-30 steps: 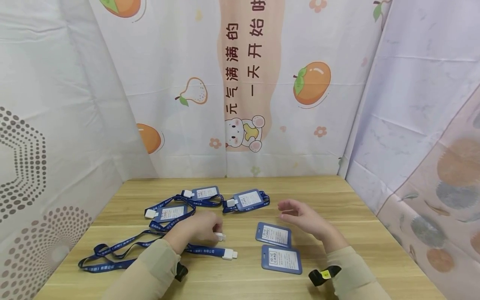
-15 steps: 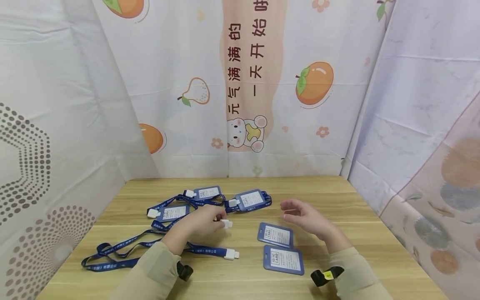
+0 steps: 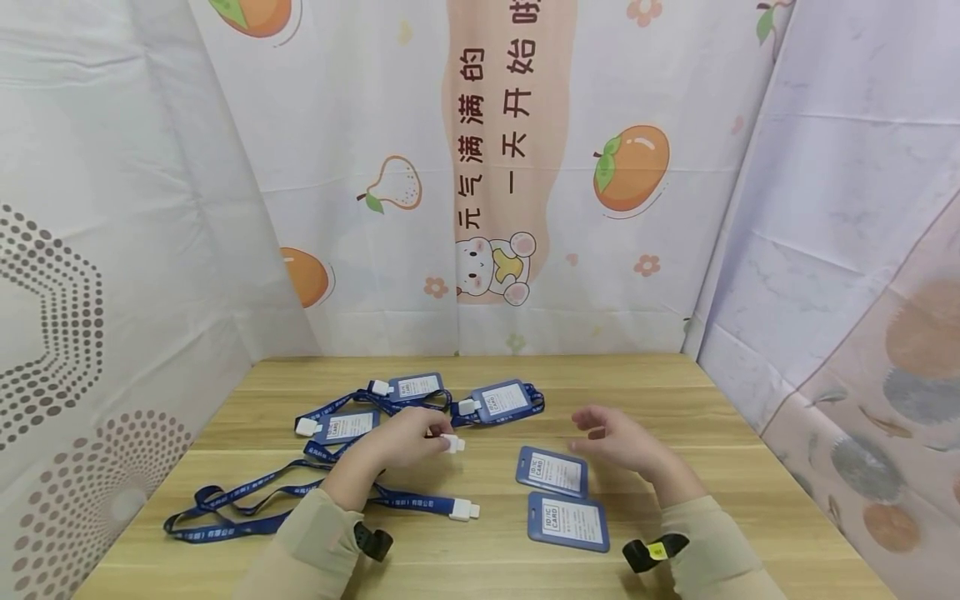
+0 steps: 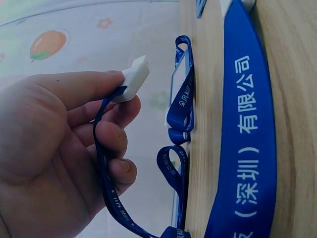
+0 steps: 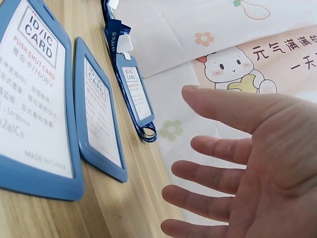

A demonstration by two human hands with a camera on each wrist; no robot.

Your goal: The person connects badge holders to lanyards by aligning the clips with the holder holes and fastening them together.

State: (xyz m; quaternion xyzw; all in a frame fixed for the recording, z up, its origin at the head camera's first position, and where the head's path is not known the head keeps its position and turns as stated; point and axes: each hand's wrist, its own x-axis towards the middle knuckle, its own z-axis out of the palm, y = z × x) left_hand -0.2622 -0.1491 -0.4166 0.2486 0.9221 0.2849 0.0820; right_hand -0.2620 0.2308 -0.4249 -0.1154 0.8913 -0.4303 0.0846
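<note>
In the head view my left hand (image 3: 405, 437) is raised over the middle of the table, pinching the white plastic clip (image 4: 133, 82) of a blue lanyard between thumb and fingers. The strap (image 4: 101, 163) hangs down from the clip past the curled fingers. Below it another blue lanyard (image 3: 416, 502) lies on the wood, its white clip (image 3: 463, 509) pointing right. My right hand (image 3: 618, 437) hovers with spread fingers and holds nothing. Nearest to it are two blue card holders, the farther one (image 3: 551, 472) and the nearer one (image 3: 567, 521), lying face up without lanyards.
Toward the back of the wooden table (image 3: 660, 375) lie card holders with lanyards attached: one in the middle (image 3: 502, 402), one farther left (image 3: 416, 387), and one (image 3: 345, 426) left of my left hand. A printed curtain (image 3: 600, 283) hangs behind the table.
My left hand has lifted the white clip and carried it away from me, slightly to the right. My right hand has drifted a little to the right, still holding nothing.
</note>
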